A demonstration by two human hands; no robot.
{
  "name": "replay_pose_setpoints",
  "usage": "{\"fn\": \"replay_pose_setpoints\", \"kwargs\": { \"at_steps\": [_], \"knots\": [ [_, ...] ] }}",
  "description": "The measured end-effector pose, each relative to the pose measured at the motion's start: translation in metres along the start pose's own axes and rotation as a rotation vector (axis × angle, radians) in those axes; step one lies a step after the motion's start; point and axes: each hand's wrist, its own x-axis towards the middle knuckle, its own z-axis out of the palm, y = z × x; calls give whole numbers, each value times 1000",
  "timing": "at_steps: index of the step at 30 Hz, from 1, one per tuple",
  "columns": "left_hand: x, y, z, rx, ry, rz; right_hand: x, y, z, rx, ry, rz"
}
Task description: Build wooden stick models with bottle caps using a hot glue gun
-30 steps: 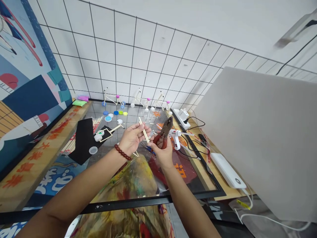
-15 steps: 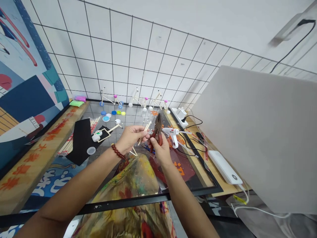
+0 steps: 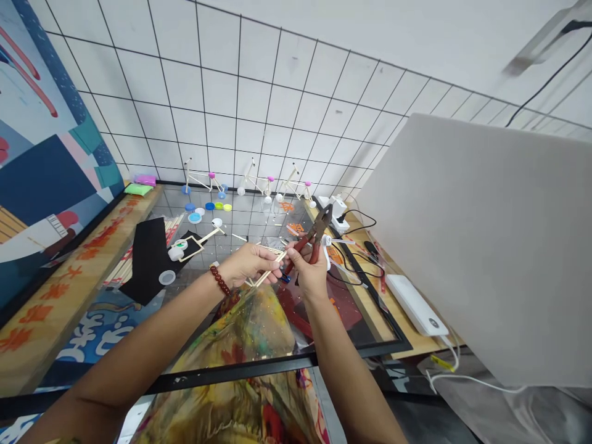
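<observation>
Thin pale wooden sticks (image 3: 265,276) are pinched in my left hand (image 3: 252,264), which wears a brown bead bracelet. My right hand (image 3: 309,268) is closed around red-handled pliers (image 3: 319,227), their jaws pointing up and away from me. The right thumb and fingertip touch the upper ends of the sticks. Just behind the right hand, a white glue gun (image 3: 327,250) is partly hidden. To the left of my hands, a stick frame with white bottle-cap wheels (image 3: 192,248) lies on black cloth (image 3: 147,259).
Several stick-and-cap models (image 3: 252,180) stand along the wall grid. Coloured bottle caps (image 3: 209,206) lie before them. At right are a power strip (image 3: 337,216), a white power bank (image 3: 416,305) with cables and a large pale panel (image 3: 481,246). Bundled sticks (image 3: 121,270) lie at left.
The pliers have moved right and tilted to the right, away from the left hand. The sticks have swung lower, and my right thumb now meets their ends.
</observation>
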Motion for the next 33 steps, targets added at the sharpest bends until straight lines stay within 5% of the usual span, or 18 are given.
{"fn": "replay_pose_setpoints", "kwargs": {
  "at_steps": [12,19,24,33],
  "knots": [
    [3,-2,2,-64,59,13,-1,7,-6,-126,-93,-24],
    [6,-4,6,79,203,214,2,6,-8,-163,-10,-49],
    [8,-8,4,214,216,266,2,-2,-4,-110,61,-34],
    [8,-9,6,204,207,249,2,10,-7,-143,-15,-34]
  ]
}}
